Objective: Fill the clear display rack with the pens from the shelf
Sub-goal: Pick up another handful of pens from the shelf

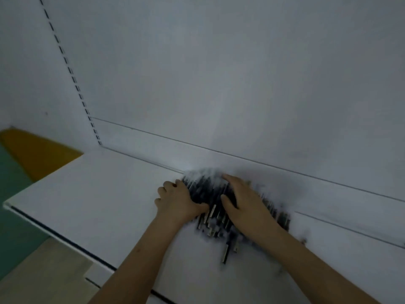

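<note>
A heap of dark pens [210, 194] with silvery ends lies on the white shelf [98, 194], close to the back panel. My left hand [178, 200] rests at the heap's left side, fingers curled, thumb against the pens. My right hand [245, 200] lies flat over the right part of the heap, fingers stretched toward the back panel. A few pens [226, 251] stick out toward me below the hands. The picture is blurred. No clear display rack is in view.
The white back panel [219, 73] rises behind the shelf, with a slotted upright [70, 71] at the left. The shelf's front edge [54, 235] runs diagonally at lower left. Beyond it lies a floor in green, yellow and beige [32, 154].
</note>
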{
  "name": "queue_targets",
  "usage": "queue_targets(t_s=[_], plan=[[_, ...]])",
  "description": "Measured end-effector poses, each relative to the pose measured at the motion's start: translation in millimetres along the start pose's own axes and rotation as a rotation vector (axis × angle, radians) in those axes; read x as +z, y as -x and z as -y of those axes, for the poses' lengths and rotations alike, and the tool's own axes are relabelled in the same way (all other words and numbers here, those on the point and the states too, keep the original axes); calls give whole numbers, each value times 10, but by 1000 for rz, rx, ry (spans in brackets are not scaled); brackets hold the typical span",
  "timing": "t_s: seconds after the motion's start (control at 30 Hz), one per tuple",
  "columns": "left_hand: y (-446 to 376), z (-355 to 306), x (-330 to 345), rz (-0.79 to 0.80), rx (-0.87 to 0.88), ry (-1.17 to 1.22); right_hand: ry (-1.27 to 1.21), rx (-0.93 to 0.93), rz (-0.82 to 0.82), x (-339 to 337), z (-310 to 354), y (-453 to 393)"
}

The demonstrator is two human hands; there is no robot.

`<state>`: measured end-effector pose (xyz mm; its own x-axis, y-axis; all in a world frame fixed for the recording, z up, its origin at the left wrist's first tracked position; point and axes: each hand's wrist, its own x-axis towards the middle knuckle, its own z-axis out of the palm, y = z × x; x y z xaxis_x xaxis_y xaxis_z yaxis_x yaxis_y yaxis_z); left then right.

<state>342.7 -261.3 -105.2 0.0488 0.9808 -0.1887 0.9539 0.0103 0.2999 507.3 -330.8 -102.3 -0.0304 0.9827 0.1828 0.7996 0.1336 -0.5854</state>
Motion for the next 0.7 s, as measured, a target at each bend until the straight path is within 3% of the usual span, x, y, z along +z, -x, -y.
queue_targets(t_s=[0.17, 0.3, 0.47, 0.57, 0.7], plan=[[-101, 131, -56, -33, 67, 73, 217, 26, -66, 111, 96, 51], [-147, 162, -139, -24, 117, 33, 233, 22, -81, 160, 121, 82], [-168, 201, -138, -138, 228, 15, 201, 23, -93, 143, 147, 91], [-176, 274, -182, -144, 250, 120, 199, -4, -95, 138, 165, 112], [-167, 424, -235, -79, 235, 450, 211, -18, -106, 99, 193, 142]])
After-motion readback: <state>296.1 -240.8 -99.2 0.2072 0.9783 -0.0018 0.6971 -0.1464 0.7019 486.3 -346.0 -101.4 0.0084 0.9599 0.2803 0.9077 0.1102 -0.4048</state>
